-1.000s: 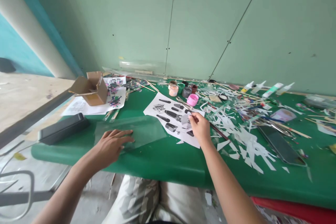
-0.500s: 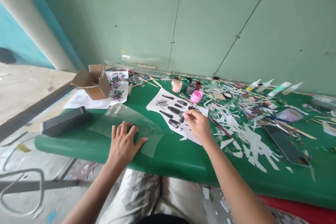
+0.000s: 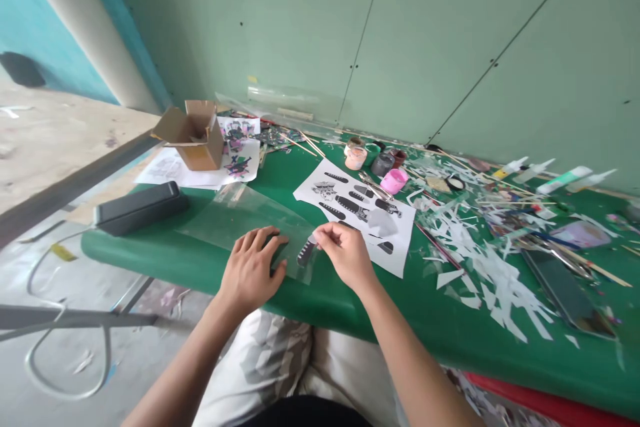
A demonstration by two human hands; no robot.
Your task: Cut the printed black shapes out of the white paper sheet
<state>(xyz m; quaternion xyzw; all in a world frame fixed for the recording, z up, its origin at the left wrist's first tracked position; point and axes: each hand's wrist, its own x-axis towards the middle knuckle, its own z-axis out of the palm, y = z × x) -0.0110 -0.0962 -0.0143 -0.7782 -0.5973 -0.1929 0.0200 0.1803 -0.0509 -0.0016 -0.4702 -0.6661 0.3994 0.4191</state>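
My left hand (image 3: 254, 268) lies with its fingers spread on a clear plastic sheet (image 3: 225, 217), pressing on the green-covered table. Between the thumb and fingertips of my right hand (image 3: 345, 250) is a small paper cutout (image 3: 305, 252), dark with pale marks along it. The cutout hangs over the right end of the plastic sheet; whether it touches the sheet I cannot tell. Just beyond my right hand is a white printed sheet (image 3: 400, 260) with several dark shapes, some of which look like separate pieces lying on it.
An open cardboard box (image 3: 205, 153) and a dark grey block-shaped device (image 3: 137, 208) stand at the left. Paint jars (image 3: 356, 159), including a pink one (image 3: 395, 180), are at the back. White scraps (image 3: 493, 280), a phone (image 3: 565, 290) and glue bottles (image 3: 565, 180) lie to the right.
My right hand has moved left and nearer from the printed sheet, bringing the cutout over the plastic sheet. My left hand stays on the plastic. The view has shifted slightly.
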